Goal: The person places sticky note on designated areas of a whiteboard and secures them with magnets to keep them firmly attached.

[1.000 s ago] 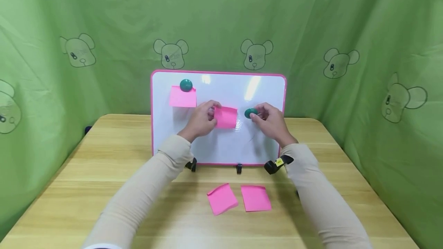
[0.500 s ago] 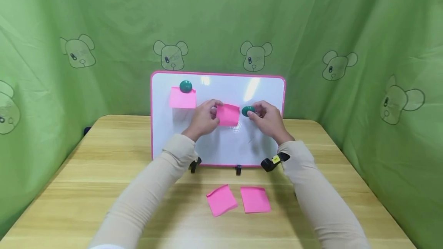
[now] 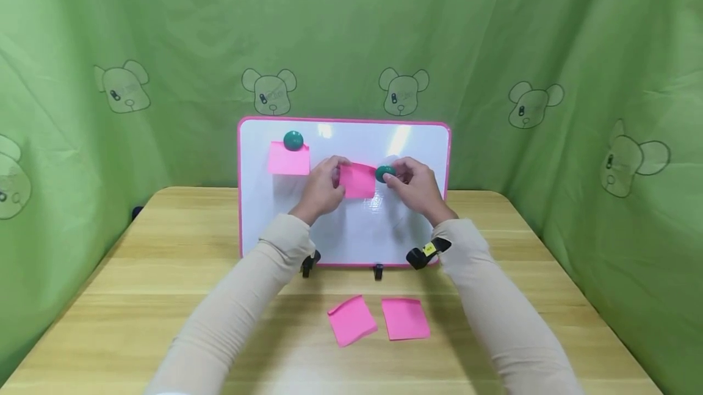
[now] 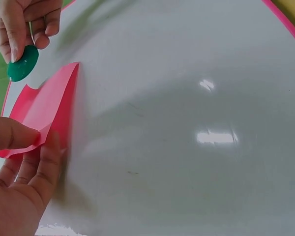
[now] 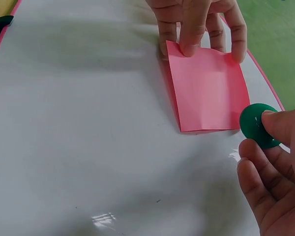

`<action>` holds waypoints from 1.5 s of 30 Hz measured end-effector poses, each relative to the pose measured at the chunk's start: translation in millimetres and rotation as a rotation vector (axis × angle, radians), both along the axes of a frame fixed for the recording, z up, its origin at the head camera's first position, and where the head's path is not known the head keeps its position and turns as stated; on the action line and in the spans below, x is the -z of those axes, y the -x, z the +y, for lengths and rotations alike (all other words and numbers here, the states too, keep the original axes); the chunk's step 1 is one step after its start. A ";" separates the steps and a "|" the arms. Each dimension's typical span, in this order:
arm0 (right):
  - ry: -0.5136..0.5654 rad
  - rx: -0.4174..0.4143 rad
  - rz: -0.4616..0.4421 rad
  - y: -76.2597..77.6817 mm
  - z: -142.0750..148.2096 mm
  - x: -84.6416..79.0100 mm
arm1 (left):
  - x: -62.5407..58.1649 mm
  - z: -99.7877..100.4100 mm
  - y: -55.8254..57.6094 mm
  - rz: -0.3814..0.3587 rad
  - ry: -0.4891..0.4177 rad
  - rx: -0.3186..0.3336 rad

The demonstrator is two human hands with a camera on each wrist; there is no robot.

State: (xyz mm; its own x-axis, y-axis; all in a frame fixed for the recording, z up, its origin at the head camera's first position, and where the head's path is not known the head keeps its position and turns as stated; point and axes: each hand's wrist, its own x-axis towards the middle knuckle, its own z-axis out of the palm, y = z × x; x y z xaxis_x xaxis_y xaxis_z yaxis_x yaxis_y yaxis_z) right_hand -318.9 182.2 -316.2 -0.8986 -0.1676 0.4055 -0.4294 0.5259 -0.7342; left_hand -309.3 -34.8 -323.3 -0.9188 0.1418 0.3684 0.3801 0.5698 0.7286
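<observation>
My left hand (image 3: 324, 188) pinches a pink sticky note (image 3: 359, 181) by its left edge, thumb in front and fingers behind, close before the whiteboard (image 3: 351, 236). In the right wrist view the same sticky note (image 5: 209, 93) stands slightly off the board along its near side. A round green magnet (image 3: 385, 174) is pinched between the thumb and fingers of my right hand (image 3: 415, 184), right at the note's right edge. Another green magnet (image 3: 293, 140) sits over the top edge of a second pink note (image 3: 288, 160) at the board's upper left.
Two more pink notes, a left one (image 3: 353, 322) and a right one (image 3: 406, 320), lie on the wooden table (image 3: 137, 297) before the board. Small black clips (image 3: 378, 271) stand at the board's pink-framed lower edge. A green curtain (image 3: 340, 28) hangs behind and at both sides.
My right hand has moved left with the green magnet, from a gap beside the held note to its right edge. The held note shifted slightly right, then back left.
</observation>
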 end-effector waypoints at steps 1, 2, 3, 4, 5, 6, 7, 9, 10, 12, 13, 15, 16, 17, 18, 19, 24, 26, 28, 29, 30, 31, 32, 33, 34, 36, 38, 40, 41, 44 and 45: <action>0.000 -0.002 0.000 0.1 -1.3 -0.7 | 0.1 -0.4 -0.3 -0.002 -0.002 -0.002; 0.001 -0.004 0.000 0.3 -2.7 -1.4 | 0.2 -0.8 -0.9 -0.004 -0.005 -0.005; 0.001 -0.006 0.000 0.6 -4.2 -2.0 | 0.4 -1.3 -1.4 -0.006 -0.007 -0.009; 0.002 -0.010 0.000 1.0 -5.9 -2.6 | 0.5 -1.9 -1.8 -0.005 -0.008 -0.015; 0.003 -0.012 0.001 1.8 -7.5 -2.9 | 0.6 -2.3 -2.3 -0.006 -0.010 -0.022; 0.005 -0.014 0.000 2.1 -9.1 -3.5 | 0.6 -2.5 -2.6 -0.005 -0.011 -0.028; 0.007 -0.014 -0.004 2.2 -10.6 -4.3 | 0.7 -2.6 -2.8 -0.003 -0.011 -0.035; 0.002 -0.012 -0.008 3.1 -12.6 -5.0 | 0.8 -2.2 -2.6 -0.002 -0.007 -0.046; -0.003 -0.006 -0.010 3.5 -13.0 -5.2 | 0.9 -1.6 -2.2 0.000 0.000 -0.049; -0.007 0.006 -0.008 3.0 -13.2 -6.8 | 1.2 0.2 -1.1 0.008 0.012 -0.047; -0.007 0.014 -0.005 2.7 -13.2 -7.7 | 1.3 1.3 -0.4 0.013 0.016 -0.044; -0.010 0.024 0.008 3.1 -12.2 -8.9 | 1.4 3.6 0.9 0.023 0.020 -0.040; -0.007 0.025 0.014 3.3 -12.4 -9.7 | 1.6 4.3 1.5 0.029 0.020 -0.041; -0.004 0.025 0.019 3.4 -12.9 -10.6 | 1.6 4.8 2.1 0.034 0.015 -0.044; -0.004 0.024 0.022 4.0 -13.1 -11.2 | 1.4 5.2 2.6 0.038 0.010 -0.047; -0.002 0.023 0.025 4.6 -13.7 -11.6 | 1.3 5.4 2.9 0.041 0.005 -0.051; 0.003 0.023 0.036 8.3 -17.2 -12.4 | -0.4 6.0 3.2 0.044 -0.010 -0.061; 0.006 0.023 0.044 10.3 -18.6 -12.1 | -1.2 6.4 3.3 0.042 -0.007 -0.060; 0.006 0.020 0.047 11.6 -20.3 -12.1 | -1.7 7.0 3.7 0.043 -0.004 -0.058; 0.007 0.018 0.049 12.6 -21.2 -12.1 | -2.0 7.3 3.8 0.046 -0.003 -0.058; 0.005 0.017 0.049 13.5 -22.0 -11.9 | -2.3 7.5 4.0 0.049 -0.001 -0.057; 0.002 0.019 0.047 14.1 -22.4 -11.8 | -2.5 8.0 3.9 0.049 -0.001 -0.056; 0.000 0.021 0.046 14.6 -22.9 -11.7 | -2.6 8.4 3.9 0.053 0.001 -0.056; -0.001 0.023 0.046 15.0 -23.4 -11.6 | -2.8 8.8 3.8 0.058 0.002 -0.057; 0.000 0.026 0.047 15.6 -23.8 -11.3 | -3.1 9.1 3.7 0.061 0.002 -0.059; 0.001 0.036 0.053 16.8 -24.6 -10.8 | -3.5 9.7 3.5 0.064 0.002 -0.061; 0.007 0.044 0.064 17.8 -25.3 -10.9 | -4.4 10.2 3.7 0.065 -0.004 -0.060; 0.014 0.053 0.076 19.1 -25.8 -11.3 | -5.5 10.7 4.1 0.062 -0.017 -0.060; 0.017 0.056 0.081 19.7 -26.0 -11.6 | -5.8 11.0 4.5 0.063 -0.023 -0.061; 0.026 0.061 0.085 21.1 -26.8 -12.2 | -6.6 11.9 5.3 0.063 -0.038 -0.070; 0.031 0.062 0.085 21.3 -27.2 -12.4 | -6.6 12.2 5.5 0.063 -0.039 -0.074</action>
State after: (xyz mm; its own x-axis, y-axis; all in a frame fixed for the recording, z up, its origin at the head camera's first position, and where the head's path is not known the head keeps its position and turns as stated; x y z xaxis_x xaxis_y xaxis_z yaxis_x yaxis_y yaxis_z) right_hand -340.2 155.0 -303.8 -0.8689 -0.0990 0.4850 -0.4583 0.5313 -0.7125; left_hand -314.8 -22.6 -316.8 -0.9010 0.0585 0.4299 0.3838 0.5695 0.7269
